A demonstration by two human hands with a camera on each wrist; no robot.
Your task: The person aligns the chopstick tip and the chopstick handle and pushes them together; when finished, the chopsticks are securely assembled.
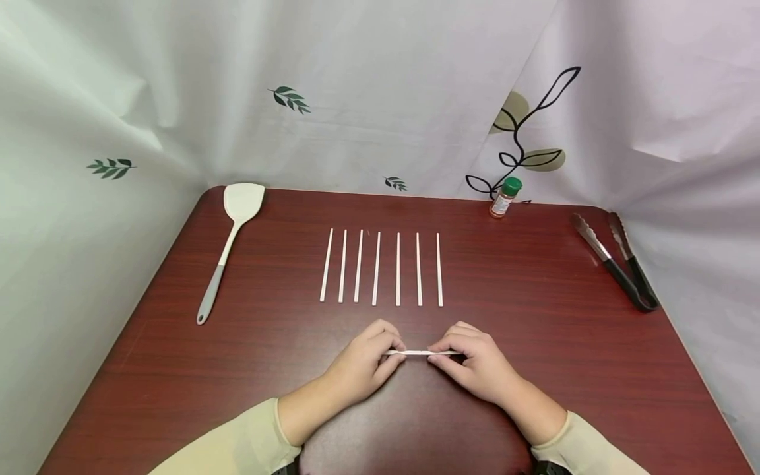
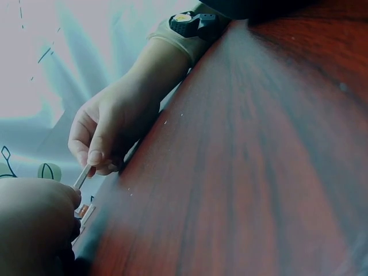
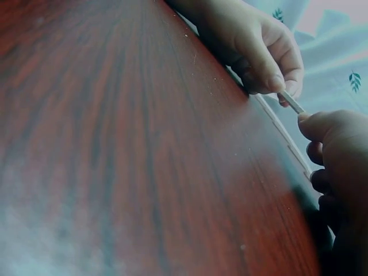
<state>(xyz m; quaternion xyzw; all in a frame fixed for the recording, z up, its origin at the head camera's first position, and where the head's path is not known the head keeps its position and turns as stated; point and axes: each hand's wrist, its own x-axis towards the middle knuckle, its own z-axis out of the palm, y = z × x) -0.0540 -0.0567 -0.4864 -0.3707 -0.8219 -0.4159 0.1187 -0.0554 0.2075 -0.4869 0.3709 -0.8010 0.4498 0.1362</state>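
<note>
A slim white chopstick (image 1: 417, 353) lies crosswise between both hands near the front of the table. My left hand (image 1: 363, 363) pinches its left part between thumb and fingers. On the other side, my right hand (image 1: 477, 364) pinches the right part the same way. Only the short middle stretch of the chopstick shows plainly; the fingers cover much of the rest. From the left wrist, the chopstick (image 2: 82, 177) appears tilted between the two hands. The right wrist view also has the chopstick (image 3: 293, 103) bridging the thumbs. Beyond the hands, several white chopsticks (image 1: 375, 269) lie apart in a row.
A white spatula (image 1: 242, 203) with a grey handle lies at the left. At the back stands a small spice bottle (image 1: 505, 198) with a green cap. Black-handled tongs (image 1: 629, 277) lie spread near the right edge. White patterned curtains (image 1: 368, 86) surround the dark red table (image 1: 178, 376).
</note>
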